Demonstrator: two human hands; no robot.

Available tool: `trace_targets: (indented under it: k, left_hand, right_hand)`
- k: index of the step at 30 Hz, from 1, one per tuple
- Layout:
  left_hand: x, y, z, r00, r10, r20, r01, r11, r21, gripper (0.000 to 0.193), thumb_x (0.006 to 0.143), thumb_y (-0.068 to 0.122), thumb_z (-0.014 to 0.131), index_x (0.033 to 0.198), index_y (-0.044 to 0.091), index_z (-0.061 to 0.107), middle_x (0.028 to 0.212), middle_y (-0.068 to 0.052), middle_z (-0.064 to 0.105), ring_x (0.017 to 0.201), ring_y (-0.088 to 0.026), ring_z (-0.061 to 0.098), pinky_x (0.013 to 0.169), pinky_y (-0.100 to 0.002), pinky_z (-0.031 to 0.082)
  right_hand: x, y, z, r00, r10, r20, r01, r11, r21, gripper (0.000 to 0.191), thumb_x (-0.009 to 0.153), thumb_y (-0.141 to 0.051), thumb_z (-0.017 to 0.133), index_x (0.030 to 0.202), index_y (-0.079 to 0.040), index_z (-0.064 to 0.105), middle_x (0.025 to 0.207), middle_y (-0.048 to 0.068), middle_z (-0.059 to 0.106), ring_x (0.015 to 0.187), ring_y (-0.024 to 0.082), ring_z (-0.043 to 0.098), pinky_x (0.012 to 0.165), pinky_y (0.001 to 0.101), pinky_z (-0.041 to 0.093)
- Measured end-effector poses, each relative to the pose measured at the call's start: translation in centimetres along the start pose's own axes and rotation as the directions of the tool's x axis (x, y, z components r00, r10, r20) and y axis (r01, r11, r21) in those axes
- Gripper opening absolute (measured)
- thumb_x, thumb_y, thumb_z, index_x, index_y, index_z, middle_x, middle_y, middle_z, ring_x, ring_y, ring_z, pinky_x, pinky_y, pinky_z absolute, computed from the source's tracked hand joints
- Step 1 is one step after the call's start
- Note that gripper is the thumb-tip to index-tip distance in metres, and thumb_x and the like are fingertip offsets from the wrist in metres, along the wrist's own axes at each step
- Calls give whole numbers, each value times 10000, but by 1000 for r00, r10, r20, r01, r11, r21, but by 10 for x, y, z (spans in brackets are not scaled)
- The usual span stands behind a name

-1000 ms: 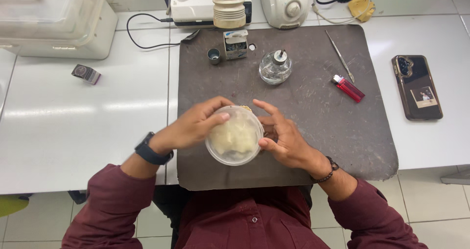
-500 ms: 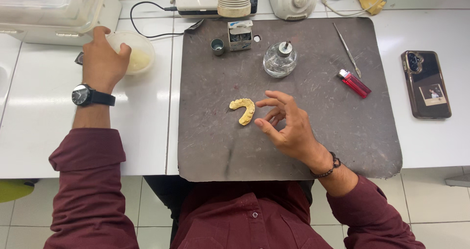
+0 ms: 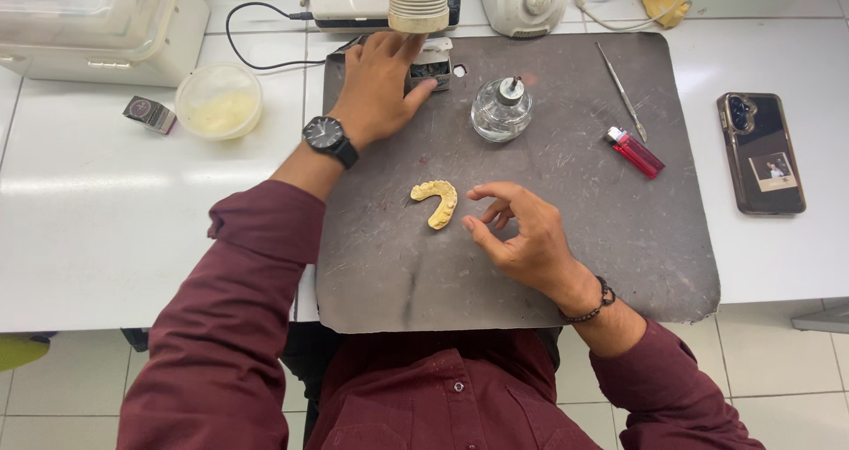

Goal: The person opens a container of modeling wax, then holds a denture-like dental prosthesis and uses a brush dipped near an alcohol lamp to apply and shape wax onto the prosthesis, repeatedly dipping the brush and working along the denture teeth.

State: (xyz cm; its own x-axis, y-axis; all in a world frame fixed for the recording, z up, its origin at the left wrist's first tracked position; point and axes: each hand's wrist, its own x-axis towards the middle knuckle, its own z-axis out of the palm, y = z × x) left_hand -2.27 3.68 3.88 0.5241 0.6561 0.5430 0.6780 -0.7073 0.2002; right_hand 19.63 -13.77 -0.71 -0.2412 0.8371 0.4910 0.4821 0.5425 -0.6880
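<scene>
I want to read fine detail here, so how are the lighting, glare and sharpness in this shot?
Head view: even overhead light and soft shadows; a bright glare band on the white table left of the grey mat; the yellow dental cast and both hands, left hand and right hand, are sharp, with mild bending at the edges.

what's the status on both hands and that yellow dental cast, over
Left hand on the small dark box at the mat's far edge, empty. Right hand open beside the yellow dental cast, not touching. Cast flat on the grey mat; nothing in the way.
</scene>
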Motion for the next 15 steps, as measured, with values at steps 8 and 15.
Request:
trace_targets:
  k: [8,15]
  left_hand:
    - [-23,10,1,996,32,-85,-35,999,-35,325,946,118,699,1265,59,685,1253,-117,706,1151,-293,635,977,-462,432]
    - [-63,11,-47,979,-199,-37,182,944,-275,195,978,1,649,1162,-9,710,973,-173,743,842,-292,726,767,-371,569]
  right_hand:
    - [1,3,-1,999,-36,18,36,998,-52,360,843,-101,836,1151,-59,654,1131,70,726,827,138,721,666,254,593]
    - [13,-21,-13,993,-88,74,95,989,-109,336,842,-125,824,1128,-64,661,1193,86,718,1013,241,717,834,346,603]
